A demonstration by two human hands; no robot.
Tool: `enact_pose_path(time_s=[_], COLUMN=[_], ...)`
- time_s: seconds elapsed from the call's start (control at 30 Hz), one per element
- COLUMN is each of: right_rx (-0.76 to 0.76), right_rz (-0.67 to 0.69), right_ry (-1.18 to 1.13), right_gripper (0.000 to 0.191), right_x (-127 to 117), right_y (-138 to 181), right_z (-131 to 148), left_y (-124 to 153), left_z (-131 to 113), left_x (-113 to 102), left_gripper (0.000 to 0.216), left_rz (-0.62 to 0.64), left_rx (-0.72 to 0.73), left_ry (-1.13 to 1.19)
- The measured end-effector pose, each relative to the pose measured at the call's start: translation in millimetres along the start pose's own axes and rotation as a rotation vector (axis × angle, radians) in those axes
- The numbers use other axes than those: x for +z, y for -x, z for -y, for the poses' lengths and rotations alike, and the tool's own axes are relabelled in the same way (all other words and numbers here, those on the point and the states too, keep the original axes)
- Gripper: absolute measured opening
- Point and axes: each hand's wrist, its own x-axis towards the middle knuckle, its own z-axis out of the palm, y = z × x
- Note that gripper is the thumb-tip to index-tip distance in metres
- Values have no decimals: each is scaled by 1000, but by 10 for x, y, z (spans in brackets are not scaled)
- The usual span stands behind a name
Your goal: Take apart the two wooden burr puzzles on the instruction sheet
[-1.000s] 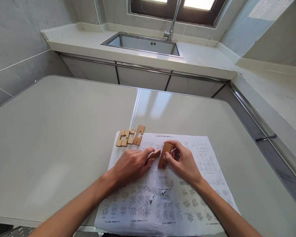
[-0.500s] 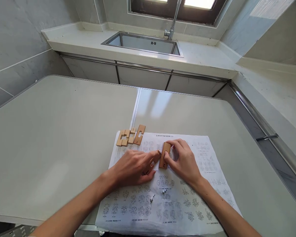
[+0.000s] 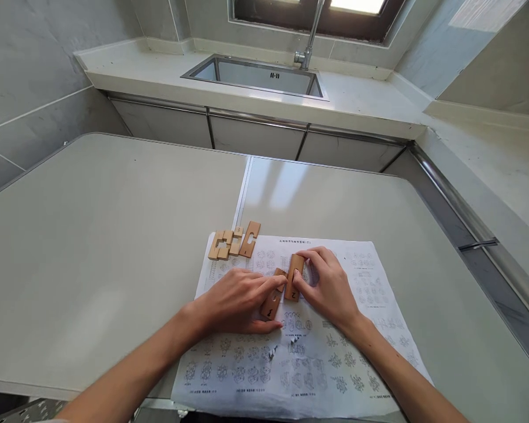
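My right hand [image 3: 328, 282] pinches a brown wooden puzzle block marked 2 [image 3: 294, 279] between thumb and fingers, over the printed sheet [image 3: 344, 364]. Beside it on the left lies a notched wooden puzzle block [image 3: 271, 305] with a dark mark at its near end. My left hand [image 3: 242, 299] is around that notched block, index finger resting on its upper part and thumb stretched out apart below it. The left hand hides part of the block. Several lighter notched blocks [image 3: 224, 254] and a darker block marked 1 [image 3: 250, 239] lie at the sheet's top left corner.
The sheet, with rows of printed puzzle drawings and small torn spots, lies on a pale table [image 3: 92, 247] with a seam [image 3: 244, 185]. Beyond the table stand a counter with a sink [image 3: 264, 82] and a tap [image 3: 307, 50]; another counter runs along the right.
My left thumb has come away from the notched block and moved down, so more of the block shows. My right hand keeps its hold on the block marked 2.
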Motion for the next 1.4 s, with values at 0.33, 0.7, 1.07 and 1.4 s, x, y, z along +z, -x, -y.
enact_pose_path(time_s=[0.33, 0.7, 1.07, 1.4], right_rx=[-22, -79, -93, -219], right_rz=[-2, 91, 125, 182], right_ry=[-3, -30, -150, -152], right_gripper=[26, 24, 26, 38], right_x=[17, 10, 18, -4], right_y=[7, 15, 29, 26], right_z=[3, 55, 69, 97], left_y=[11, 13, -43, -25], left_z=[17, 35, 40, 124], left_x=[54, 136, 49, 5], left_gripper=[56, 42, 16, 26], left_rz=[-9, -94, -183, -287], left_rx=[13, 39, 35, -98], left_ry=[-62, -93, -190, -269])
